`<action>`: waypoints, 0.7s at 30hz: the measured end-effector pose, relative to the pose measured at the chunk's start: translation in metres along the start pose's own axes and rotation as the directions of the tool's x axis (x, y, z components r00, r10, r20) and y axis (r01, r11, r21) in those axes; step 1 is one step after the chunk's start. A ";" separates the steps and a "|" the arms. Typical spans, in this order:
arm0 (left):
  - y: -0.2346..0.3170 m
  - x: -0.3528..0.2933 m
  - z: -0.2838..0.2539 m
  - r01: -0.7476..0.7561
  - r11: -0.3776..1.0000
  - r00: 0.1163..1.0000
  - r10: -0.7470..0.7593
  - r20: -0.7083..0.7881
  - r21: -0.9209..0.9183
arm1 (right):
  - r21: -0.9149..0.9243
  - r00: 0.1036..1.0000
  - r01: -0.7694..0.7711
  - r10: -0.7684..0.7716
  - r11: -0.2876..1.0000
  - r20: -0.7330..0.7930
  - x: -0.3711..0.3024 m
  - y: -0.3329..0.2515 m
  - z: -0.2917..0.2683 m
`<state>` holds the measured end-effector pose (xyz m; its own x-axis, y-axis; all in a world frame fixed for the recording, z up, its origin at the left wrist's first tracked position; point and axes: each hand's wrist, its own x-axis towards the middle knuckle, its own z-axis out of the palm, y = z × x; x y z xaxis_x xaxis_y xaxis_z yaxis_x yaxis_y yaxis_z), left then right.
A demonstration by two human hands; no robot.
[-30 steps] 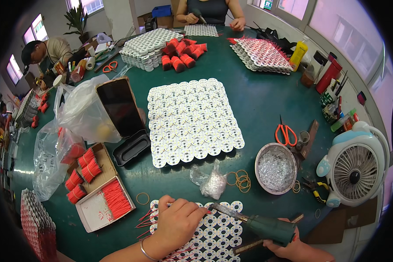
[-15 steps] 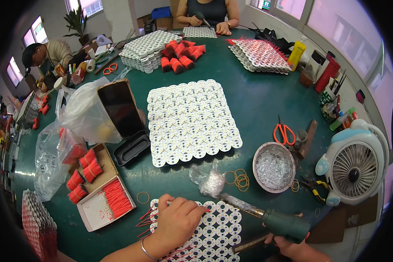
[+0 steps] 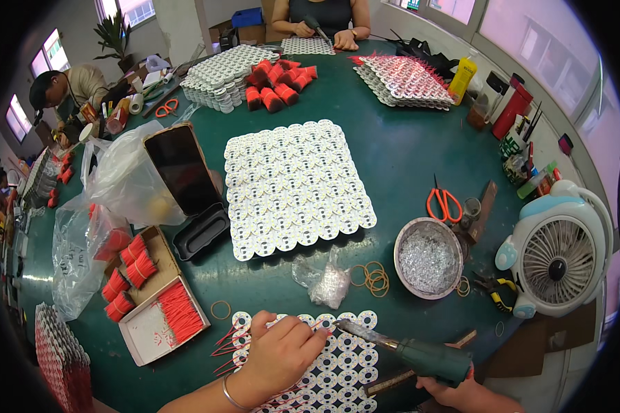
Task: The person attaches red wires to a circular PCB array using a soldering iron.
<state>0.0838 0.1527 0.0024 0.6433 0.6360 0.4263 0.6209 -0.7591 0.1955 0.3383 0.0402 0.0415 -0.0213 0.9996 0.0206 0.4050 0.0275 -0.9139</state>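
A panel of round white LED boards (image 3: pixel 348 361) lies on the green table in front of me, with red wires standing out along its left side. My left hand (image 3: pixel 280 354) rests over the panel, thumb and forefinger pinched around a short red wire (image 3: pixel 328 332) that is mostly hidden. My right hand (image 3: pixel 451 390) is wrapped around a dark green soldering gun (image 3: pixel 430 359). Its long silvery barrel points left, and the tip is down at the panel just beside my left fingertips. Whether the tip touches a board is too small to tell.
Beyond the panel lie a clear plastic wad (image 3: pixel 329 286), rubber bands (image 3: pixel 372 279) and a stack of boards (image 3: pixel 296 189). On the left sit a box of red wires (image 3: pixel 141 341) and a phone (image 3: pixel 180 168). To the right are a bowl (image 3: pixel 428 292), orange scissors (image 3: pixel 444 205), pliers (image 3: pixel 499 292) and a fan (image 3: pixel 558 261).
The soldering gun has moved left and slightly down, bringing its tip to the panel beside my left fingertips. My left hand keeps its pinch at nearly the same spot.
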 end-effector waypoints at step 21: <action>0.000 0.003 0.004 0.025 1.000 0.999 -0.025 0.034 0.005 | -0.420 0.945 0.320 -0.253 0.849 0.210 0.012 -0.008 -0.001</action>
<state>0.0873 0.1548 0.0005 0.6423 0.6590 0.3914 0.6388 -0.7424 0.2018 0.3355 0.0516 0.0490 -0.3140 0.9349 0.1654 0.7212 0.3482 -0.5989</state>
